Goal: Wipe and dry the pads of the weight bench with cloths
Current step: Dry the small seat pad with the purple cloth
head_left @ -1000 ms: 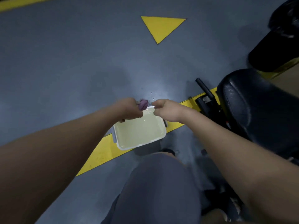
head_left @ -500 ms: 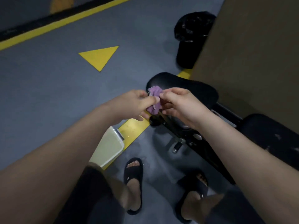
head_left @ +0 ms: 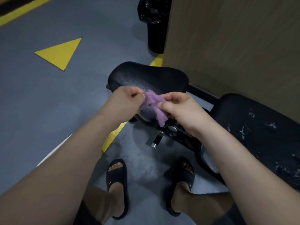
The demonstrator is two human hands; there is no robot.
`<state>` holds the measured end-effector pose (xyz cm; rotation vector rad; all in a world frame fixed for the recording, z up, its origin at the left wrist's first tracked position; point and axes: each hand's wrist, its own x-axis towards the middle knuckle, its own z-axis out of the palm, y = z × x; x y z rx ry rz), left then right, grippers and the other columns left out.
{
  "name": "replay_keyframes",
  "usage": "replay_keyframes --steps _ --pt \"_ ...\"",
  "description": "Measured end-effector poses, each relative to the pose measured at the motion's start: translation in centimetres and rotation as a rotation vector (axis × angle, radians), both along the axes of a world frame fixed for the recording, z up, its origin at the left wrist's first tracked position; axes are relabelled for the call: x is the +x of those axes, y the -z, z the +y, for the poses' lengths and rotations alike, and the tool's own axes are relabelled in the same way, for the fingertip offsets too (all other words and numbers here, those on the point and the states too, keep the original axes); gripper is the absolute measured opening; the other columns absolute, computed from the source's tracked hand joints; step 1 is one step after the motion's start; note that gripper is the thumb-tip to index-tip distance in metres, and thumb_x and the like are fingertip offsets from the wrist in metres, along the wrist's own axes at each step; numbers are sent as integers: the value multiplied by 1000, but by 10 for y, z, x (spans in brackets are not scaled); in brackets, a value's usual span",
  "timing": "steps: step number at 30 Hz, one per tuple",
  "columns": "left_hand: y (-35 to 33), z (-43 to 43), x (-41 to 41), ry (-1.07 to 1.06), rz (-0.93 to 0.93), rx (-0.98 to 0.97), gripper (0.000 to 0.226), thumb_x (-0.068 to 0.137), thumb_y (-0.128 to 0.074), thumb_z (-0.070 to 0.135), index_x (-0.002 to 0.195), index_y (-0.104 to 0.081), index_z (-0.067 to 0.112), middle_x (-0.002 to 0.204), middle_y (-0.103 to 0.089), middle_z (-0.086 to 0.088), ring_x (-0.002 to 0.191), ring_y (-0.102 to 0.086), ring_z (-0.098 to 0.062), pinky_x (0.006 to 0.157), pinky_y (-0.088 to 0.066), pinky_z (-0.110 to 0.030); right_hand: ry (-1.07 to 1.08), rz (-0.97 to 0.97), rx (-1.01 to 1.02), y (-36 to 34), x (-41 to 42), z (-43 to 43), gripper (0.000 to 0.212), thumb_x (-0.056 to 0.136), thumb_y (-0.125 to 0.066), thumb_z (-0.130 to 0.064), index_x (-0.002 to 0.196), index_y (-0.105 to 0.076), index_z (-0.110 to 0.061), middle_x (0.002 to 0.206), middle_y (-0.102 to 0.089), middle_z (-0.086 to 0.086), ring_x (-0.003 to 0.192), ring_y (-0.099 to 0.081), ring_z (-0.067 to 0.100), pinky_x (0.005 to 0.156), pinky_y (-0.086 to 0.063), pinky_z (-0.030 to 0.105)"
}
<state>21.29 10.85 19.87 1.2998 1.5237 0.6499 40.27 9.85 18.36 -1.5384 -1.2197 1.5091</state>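
A small purple cloth (head_left: 154, 104) hangs bunched between both hands, just above the front black seat pad (head_left: 149, 77) of the weight bench. My left hand (head_left: 126, 99) pinches its left edge and my right hand (head_left: 180, 108) pinches its right side, thumb on top. The seat pad looks damp and speckled. A second, longer black pad (head_left: 253, 132) lies to the right, its cover cracked with white flakes. The bench's black frame (head_left: 177, 132) joins the two pads.
A brown panel wall (head_left: 235, 46) stands close behind the bench. A black bin with a liner (head_left: 154, 21) sits at the far side. A white basin edge (head_left: 53, 151) shows under my left forearm. My feet in black slides (head_left: 116, 179) stand on the wet grey floor.
I have risen from the basin and turned to the bench. The cloth came out of the basin and now is spread between both hands over the seat pad.
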Motion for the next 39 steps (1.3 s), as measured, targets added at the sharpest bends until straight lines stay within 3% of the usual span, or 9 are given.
replay_keyframes --steps 3,8,12,18,24,30,33,36,39 --pt "1 9 10 2 -146 -51 17 99 -58 9 95 -72 17 87 -69 -10 80 -68 -14 86 -62 -39 -17 -114 30 1 12 9 18 83 -67 -5 95 -74 -16 77 -73 9 63 -61 14 62 -50 29" --pt "6 19 30 -90 -468 -245 20 97 -62 3 115 -65 12 95 -64 -13 89 -65 -19 92 -61 -40 -27 -128 42 7 25 16 23 79 -72 4 91 -61 -12 78 -61 6 69 -53 18 68 -42 34" --pt "16 26 34 -31 -371 -271 14 98 -63 4 100 -68 17 80 -67 -1 75 -61 -13 71 -53 -26 -62 -91 26 11 30 21 26 80 -78 -3 95 -59 -13 84 -59 8 75 -51 18 74 -41 35" --pt "20 34 31 -117 -374 -184 32 92 -65 -4 115 -67 18 90 -61 -8 78 -64 -18 91 -61 -43 14 38 -80 15 28 30 32 78 -80 -29 106 -72 -15 89 -72 9 89 -69 22 103 -52 52" --pt "21 32 27 -149 -293 -97 31 94 -71 4 119 -64 22 97 -66 -8 79 -67 -17 80 -62 -37 108 34 -66 11 26 31 9 92 -72 -10 94 -63 -11 88 -67 16 82 -62 25 87 -53 45" --pt "21 28 23 -9 -224 -247 69 65 -81 63 117 -70 20 91 -74 1 80 -67 -14 78 -55 -33 203 210 -49 5 24 29 10 100 -59 -10 99 -50 -14 94 -60 17 71 -55 20 58 -45 27" --pt "23 25 23 68 -209 -261 47 73 -82 52 103 -76 17 103 -77 -10 97 -74 -23 98 -58 -45 220 245 -42 6 21 29 13 101 -59 -13 100 -46 -16 96 -59 17 80 -52 26 53 -41 25" --pt "25 26 22 -15 -262 -169 17 86 -81 29 85 -71 15 78 -71 0 82 -67 -19 101 -56 -51 227 240 -36 4 19 29 21 99 -63 -11 101 -44 -19 92 -56 16 74 -51 23 54 -41 25" --pt "24 31 17 -111 -266 -47 35 71 -83 44 77 -66 14 81 -67 -7 87 -69 -31 101 -54 -58 226 142 -47 6 19 30 33 96 -68 -12 120 -47 -22 77 -61 6 59 -55 12 55 -47 25"
